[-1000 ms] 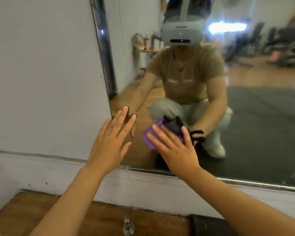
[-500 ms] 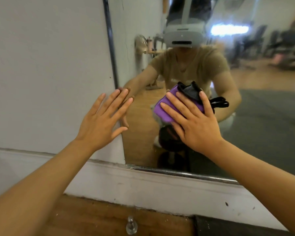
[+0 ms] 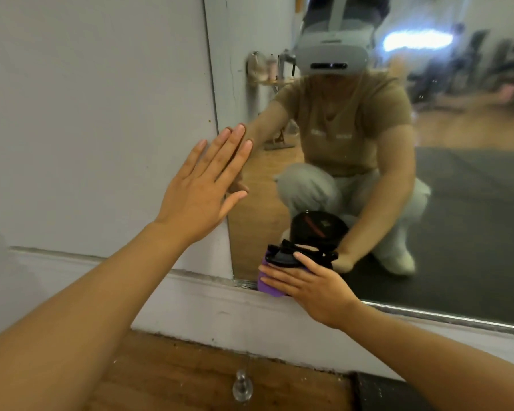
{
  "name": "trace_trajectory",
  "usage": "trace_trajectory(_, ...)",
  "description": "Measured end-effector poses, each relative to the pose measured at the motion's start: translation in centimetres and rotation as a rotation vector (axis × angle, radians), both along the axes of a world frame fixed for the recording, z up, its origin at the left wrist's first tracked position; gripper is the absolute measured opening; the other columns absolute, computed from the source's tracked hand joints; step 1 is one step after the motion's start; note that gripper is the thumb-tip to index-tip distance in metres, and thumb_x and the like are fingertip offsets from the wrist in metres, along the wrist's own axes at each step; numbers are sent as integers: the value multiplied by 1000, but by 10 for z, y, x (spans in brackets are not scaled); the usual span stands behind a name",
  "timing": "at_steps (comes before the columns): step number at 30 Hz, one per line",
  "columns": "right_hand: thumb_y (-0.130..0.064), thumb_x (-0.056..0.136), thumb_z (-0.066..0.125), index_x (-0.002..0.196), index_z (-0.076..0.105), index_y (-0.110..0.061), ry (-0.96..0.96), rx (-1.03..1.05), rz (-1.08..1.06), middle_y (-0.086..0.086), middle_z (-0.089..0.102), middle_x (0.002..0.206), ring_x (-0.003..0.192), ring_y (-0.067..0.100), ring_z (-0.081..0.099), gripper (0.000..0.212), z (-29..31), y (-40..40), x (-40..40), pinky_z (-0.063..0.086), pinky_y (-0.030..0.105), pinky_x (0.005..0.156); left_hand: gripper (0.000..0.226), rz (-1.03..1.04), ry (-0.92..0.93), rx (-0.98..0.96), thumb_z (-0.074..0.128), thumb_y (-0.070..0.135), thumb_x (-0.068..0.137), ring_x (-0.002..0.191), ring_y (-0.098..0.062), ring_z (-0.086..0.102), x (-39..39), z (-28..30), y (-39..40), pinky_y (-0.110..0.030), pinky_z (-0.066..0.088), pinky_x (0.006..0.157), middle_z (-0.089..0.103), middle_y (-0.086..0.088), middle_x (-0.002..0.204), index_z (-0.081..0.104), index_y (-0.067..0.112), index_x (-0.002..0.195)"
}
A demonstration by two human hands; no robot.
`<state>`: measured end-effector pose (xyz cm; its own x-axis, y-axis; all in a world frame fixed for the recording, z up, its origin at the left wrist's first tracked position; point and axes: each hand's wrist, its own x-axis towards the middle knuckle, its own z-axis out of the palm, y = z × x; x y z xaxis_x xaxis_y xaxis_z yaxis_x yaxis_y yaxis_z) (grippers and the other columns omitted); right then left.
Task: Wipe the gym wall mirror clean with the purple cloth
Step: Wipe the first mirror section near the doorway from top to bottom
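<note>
Here your right hand (image 3: 312, 287) presses the purple cloth (image 3: 269, 284) flat-fingered against the mirror (image 3: 457, 203) at its bottom left corner; your left hand (image 3: 202, 191), fingers straight, rests on that mirror's left edge.

The mirror (image 3: 368, 161) is glossy glass, faintly smeared and speckled, edged along its bottom by a thin strip of bright metal (image 3: 445, 317). Against its lower left corner the purple cloth (image 3: 268, 287) looks soft and matt, with black fabric straps (image 3: 282, 255) bunched on top. The wall (image 3: 95, 120) is matt paint, slightly scuffed. Below, the floor (image 3: 172, 381) is worn, dusty wood beside a dull black mat (image 3: 392, 394).
</note>
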<state>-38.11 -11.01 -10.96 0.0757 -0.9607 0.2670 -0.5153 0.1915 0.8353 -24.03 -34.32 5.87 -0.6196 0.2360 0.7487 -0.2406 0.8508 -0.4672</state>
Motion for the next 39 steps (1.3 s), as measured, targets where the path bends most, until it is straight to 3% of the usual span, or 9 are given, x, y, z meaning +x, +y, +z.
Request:
trace_trajectory(3, -34, 90, 65, 158, 27, -26, -64, -150, 123, -3, 8, 167, 156, 15, 12, 79, 46, -1, -4, -15, 45, 125, 70, -20, 16, 10, 40, 44, 105, 155, -27, 15, -1, -3, -3, -45, 19, 125, 15, -13, 167, 18, 8, 161)
trace_trajectory(5, -32, 95, 59, 157, 34, -28, -145, -478, 162, -4, 19, 166, 151, 13, 25, 67, 89, -3, 0, -6, 43, 126, 68, -47, 25, -7, 41, 44, 106, 154, -27, 17, -1, -2, -5, -45, 21, 124, 18, -13, 167, 21, 8, 160)
trace_trajectory(10, -38, 108, 42, 160, 30, -25, -241, -916, 72, 1, 16, 167, 156, 17, 11, 55, 123, -6, 5, -1, 50, 125, 65, -78, 45, -80, 40, 45, 109, 153, -29, 22, -3, 1, -14, -46, 23, 124, 24, -16, 165, 26, 6, 158)
trace_trajectory(13, -38, 105, 46, 161, 24, -24, -218, -776, 13, 3, 8, 169, 157, 20, 9, 62, 75, -11, 9, -5, 51, 125, 64, -123, 41, -55, 42, 42, 109, 153, -31, 21, -5, -1, -15, -45, 22, 124, 24, -18, 164, 26, 4, 158)
trace_trajectory(18, -39, 86, 69, 162, 0, -23, -176, -136, -54, 0, -10, 170, 156, 19, -11, 104, -20, 16, 11, -15, 47, 124, 64, -155, 23, -25, 43, 39, 109, 153, -34, 21, -6, -2, -15, -47, 25, 123, 24, -22, 163, 25, 1, 157)
trace_trajectory(23, -30, 94, 55, 162, -2, -23, -112, -91, -6, -3, -10, 170, 156, 18, -12, 89, 2, 18, -1, -14, 45, 125, 63, -194, 27, 0, 46, 37, 108, 151, -36, 24, -8, -3, -16, -48, 27, 123, 26, -24, 161, 27, -1, 155)
trace_trajectory(28, -34, 103, 37, 161, 25, -27, -202, -478, 43, -5, 12, 169, 155, 15, 14, 60, 64, -9, 11, -4, 43, 126, 61, -215, 32, -60, 47, 37, 109, 150, -34, 27, -8, 1, -25, -45, 28, 122, 27, -21, 161, 31, 0, 154)
trace_trajectory(34, -39, 106, 37, 163, 13, -26, -301, -690, 12, -1, -2, 170, 157, 19, -3, 64, 66, -48, 32, -7, 50, 124, 61, -189, 44, -249, 47, 38, 109, 150, -27, 23, -10, 8, -41, -42, 23, 123, 31, -18, 160, 30, 2, 155)
trace_trajectory(39, -36, 96, 51, 162, -2, -25, -207, -341, 6, 1, -20, 168, 155, 18, -12, 85, 0, -66, 42, -18, 50, 123, 59, -173, 52, -221, 46, 36, 109, 148, -33, 32, -10, 4, -36, -44, 27, 122, 30, -18, 160, 31, 1, 155)
